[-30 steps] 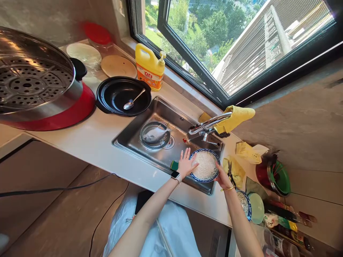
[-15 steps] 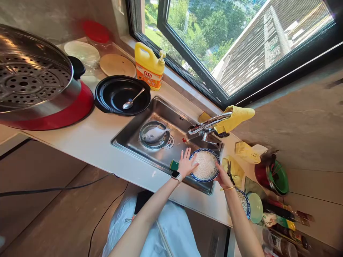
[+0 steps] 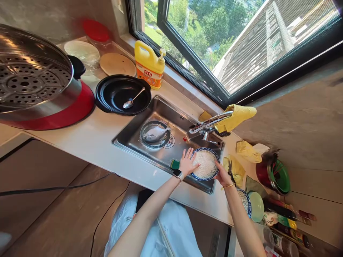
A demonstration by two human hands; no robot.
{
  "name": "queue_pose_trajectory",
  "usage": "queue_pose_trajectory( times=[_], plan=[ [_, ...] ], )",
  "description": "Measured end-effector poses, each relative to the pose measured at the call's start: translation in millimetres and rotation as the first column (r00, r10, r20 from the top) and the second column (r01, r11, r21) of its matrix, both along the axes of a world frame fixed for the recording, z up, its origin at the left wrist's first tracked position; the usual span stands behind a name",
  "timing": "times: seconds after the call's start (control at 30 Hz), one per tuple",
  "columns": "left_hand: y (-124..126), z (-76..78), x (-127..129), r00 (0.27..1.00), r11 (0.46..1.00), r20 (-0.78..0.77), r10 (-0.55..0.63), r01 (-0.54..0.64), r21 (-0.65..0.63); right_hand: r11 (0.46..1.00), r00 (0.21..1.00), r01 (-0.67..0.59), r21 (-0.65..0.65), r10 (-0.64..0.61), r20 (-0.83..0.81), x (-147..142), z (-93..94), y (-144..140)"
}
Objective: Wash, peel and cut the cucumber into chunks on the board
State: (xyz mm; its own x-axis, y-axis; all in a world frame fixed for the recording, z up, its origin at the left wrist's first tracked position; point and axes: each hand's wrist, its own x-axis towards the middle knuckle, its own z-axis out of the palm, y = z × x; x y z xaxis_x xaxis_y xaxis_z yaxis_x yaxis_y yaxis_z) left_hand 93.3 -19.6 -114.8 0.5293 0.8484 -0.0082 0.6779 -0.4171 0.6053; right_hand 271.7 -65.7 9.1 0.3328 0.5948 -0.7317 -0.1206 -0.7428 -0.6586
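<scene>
Over the right end of the steel sink [image 3: 134,155] is a blue-and-white bowl [image 3: 192,173], filled with white rice grains [image 3: 205,163]. My left hand [image 3: 188,162] grips the bowl's left side, thumb over the rim and fingers stretched along the outside. On the opposite side, my right hand [image 3: 222,174] holds the rim with the thumb on top; its other fingers are mostly hidden beneath. A whole silver fish [image 3: 155,133] lies in a round dish [image 3: 143,140] in the sink. Beside my left hand sits a green sponge [image 3: 175,164].
A chrome faucet [image 3: 210,121] with a yellow cloth [image 3: 237,116] rises behind the bowl. Left of the sink are a black pan [image 3: 109,93] with a spoon [image 3: 128,104], a yellow detergent jug [image 3: 149,67] and a steamer [image 3: 50,110]. Scissors [image 3: 230,169] lie right of the sink.
Both hands keep their hold on the bowl, which stays in nearly the same place. The view has shifted very slightly.
</scene>
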Motion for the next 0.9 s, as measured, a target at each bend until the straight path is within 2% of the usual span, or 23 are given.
queue_pose_trajectory(
  times=[0.43, 0.9],
  plan=[
    [6.2, 1.7, -5.4, 0.983, 0.983, 0.024, -0.184, 0.183, 0.028, 0.999, 0.999, 0.000, -0.033, -0.002, -0.045, 5.0, -5.9, -1.5],
    [-0.3, -3.2, -1.0, 0.984, 0.985, 0.061, -0.167, 0.169, -0.036, 0.996, 0.997, -0.074, -0.052, 0.075, 0.008, 3.2, 2.3, 9.3]
  ],
)
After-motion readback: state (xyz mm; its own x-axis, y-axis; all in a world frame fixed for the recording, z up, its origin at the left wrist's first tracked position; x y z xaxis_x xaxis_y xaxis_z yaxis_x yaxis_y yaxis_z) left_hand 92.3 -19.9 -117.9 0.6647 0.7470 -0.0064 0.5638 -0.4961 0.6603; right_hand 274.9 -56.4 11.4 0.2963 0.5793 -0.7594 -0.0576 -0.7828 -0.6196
